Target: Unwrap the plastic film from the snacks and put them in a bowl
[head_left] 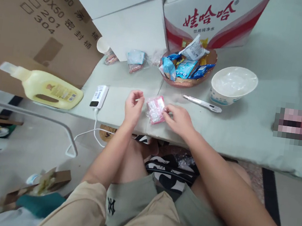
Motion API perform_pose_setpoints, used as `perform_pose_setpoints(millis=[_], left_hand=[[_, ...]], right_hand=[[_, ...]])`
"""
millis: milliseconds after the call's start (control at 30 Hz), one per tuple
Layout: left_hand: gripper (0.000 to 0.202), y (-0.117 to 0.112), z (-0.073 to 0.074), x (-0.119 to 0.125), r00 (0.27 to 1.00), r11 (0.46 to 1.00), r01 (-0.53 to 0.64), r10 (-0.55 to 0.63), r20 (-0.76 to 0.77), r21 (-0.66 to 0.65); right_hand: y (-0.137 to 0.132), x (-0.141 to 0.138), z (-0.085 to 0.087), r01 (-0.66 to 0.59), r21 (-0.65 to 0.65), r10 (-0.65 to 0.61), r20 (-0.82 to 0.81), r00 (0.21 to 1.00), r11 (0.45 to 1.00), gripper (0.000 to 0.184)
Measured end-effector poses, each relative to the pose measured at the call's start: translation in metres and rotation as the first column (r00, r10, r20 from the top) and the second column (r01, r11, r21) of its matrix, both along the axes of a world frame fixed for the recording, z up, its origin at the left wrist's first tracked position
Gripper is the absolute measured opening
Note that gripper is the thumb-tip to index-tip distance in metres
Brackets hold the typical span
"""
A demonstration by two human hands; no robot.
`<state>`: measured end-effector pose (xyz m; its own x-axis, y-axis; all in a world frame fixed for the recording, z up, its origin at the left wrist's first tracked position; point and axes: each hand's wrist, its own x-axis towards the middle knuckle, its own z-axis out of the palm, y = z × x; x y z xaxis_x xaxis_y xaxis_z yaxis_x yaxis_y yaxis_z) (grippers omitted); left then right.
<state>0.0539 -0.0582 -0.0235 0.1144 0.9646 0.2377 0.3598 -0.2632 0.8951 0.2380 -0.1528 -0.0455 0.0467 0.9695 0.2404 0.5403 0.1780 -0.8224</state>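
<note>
My right hand [178,118] pinches the right edge of a small pink and white packet [155,109] lying on the pale green table cover [249,129]. My left hand [133,105] is just left of the packet, fingers curled with thumb and forefinger pinched together; I cannot make out anything between them. Beyond the packet stands a brown basket [185,81] heaped with blue and white snack packets.
A white bowl [234,85] and a white utility knife [202,103] lie right of the basket. A white power bank [99,96] with cable and a yellow bottle [44,87] lie to the left. Cardboard boxes [208,13] line the back. A paper cup [103,45] and wrapped snacks [135,60] sit behind.
</note>
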Motion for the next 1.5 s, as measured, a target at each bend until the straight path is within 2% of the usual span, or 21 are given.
perform_pose_setpoints(millis=[67,100,133,200,300,467,567,667,733,800,933,1100,1200,1300,1500], left_hand=[[0.019,0.004,-0.010,-0.002,0.992,0.994,-0.106,0.103,-0.066,-0.032],[0.024,0.006,-0.014,-0.003,0.992,0.994,-0.087,0.081,-0.096,-0.070],[0.027,0.007,-0.018,-0.002,0.993,0.994,-0.024,0.011,-0.119,-0.105],[0.027,0.009,-0.024,0.001,0.973,0.976,0.174,-0.191,-0.132,-0.128],[0.023,0.010,-0.030,0.007,0.901,0.903,0.416,-0.425,-0.083,-0.112],[0.065,0.015,-0.038,0.018,0.836,0.828,0.548,-0.538,0.105,-0.120],[0.065,0.014,-0.040,0.022,0.798,0.798,0.602,-0.602,-0.022,-0.032],[0.054,0.010,-0.037,0.025,0.797,0.803,0.595,-0.583,-0.157,0.038],[0.043,0.007,-0.037,0.026,0.808,0.810,0.584,-0.572,-0.144,0.057],[0.036,0.005,-0.037,0.026,0.803,0.800,0.595,-0.588,-0.094,0.078],[0.029,0.004,-0.038,0.027,0.796,0.788,0.604,-0.602,-0.063,0.120],[0.038,0.003,-0.031,0.021,0.836,0.830,0.545,-0.529,-0.147,0.115],[0.034,0.001,-0.029,0.017,0.820,0.822,0.565,-0.548,-0.168,0.073],[0.028,-0.003,-0.029,0.018,0.816,0.821,0.570,-0.561,-0.139,0.029],[0.031,-0.006,-0.034,0.032,0.859,0.858,0.512,-0.511,-0.021,0.040]], right_hand=[[0.000,0.000,0.000,0.023,-0.012,-0.023,-0.001,1.000,1.000,0.013],[0.001,0.000,0.000,0.031,-0.015,-0.031,0.004,1.000,0.999,0.013],[0.001,-0.001,0.000,0.039,-0.014,-0.039,0.011,0.999,0.999,0.014],[0.003,-0.002,0.000,0.057,0.005,-0.057,0.020,0.998,0.998,0.014],[0.005,-0.003,0.001,0.095,0.055,-0.095,-0.005,0.995,0.994,0.013],[0.007,-0.002,-0.002,0.237,0.042,-0.235,-0.049,0.971,0.971,0.009],[0.009,0.000,-0.008,0.321,-0.011,-0.321,-0.041,0.946,0.947,0.003],[0.009,0.004,-0.014,0.355,0.010,-0.354,-0.029,0.935,0.935,0.028],[0.009,0.007,-0.018,0.331,0.070,-0.331,-0.007,0.944,0.941,0.043],[0.008,0.011,-0.020,0.254,0.115,-0.258,0.023,0.966,0.960,0.050],[0.005,0.015,-0.024,0.120,0.115,-0.126,0.051,0.991,0.986,0.040],[0.002,0.014,-0.026,0.195,0.140,-0.209,0.095,0.973,0.971,0.030],[0.002,0.014,-0.024,0.191,0.175,-0.210,0.100,0.973,0.966,0.027],[0.000,0.015,-0.021,0.160,0.177,-0.174,0.070,0.982,0.971,0.024],[-0.003,0.013,-0.014,0.226,0.081,-0.226,-0.014,0.974,0.971,0.016]])
